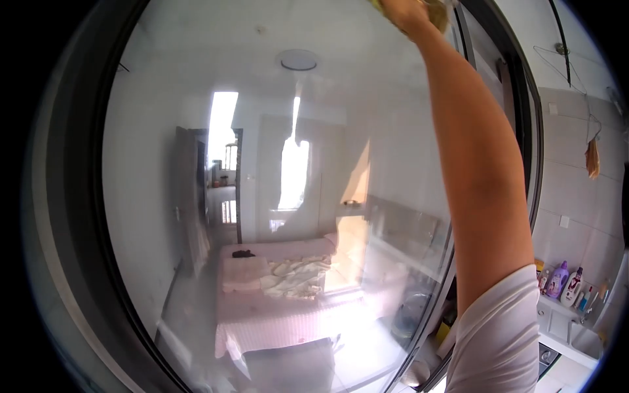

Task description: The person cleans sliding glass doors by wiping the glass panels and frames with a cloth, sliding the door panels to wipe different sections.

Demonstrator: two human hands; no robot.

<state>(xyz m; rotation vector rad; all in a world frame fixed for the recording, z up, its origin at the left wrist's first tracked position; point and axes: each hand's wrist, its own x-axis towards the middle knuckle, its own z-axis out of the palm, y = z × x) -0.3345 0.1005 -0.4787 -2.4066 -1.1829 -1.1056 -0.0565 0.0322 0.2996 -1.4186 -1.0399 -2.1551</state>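
Observation:
My right arm reaches up along the right side of a large glass pane [275, 157] in a dark frame [105, 196]. At the top edge of the view, my right hand [407, 16] is against the upper part of the glass, closed on a yellowish cloth [438, 14]. Only part of the cloth shows, and the fingertips are cut off by the view's edge. My left hand is not in view.
Through the hazy glass show a bed [282, 321] with pink covers and an open door [190, 190]. At right, detergent bottles [557, 280] stand by a white sink [585, 340]. A brown item [592, 159] hangs from a wire.

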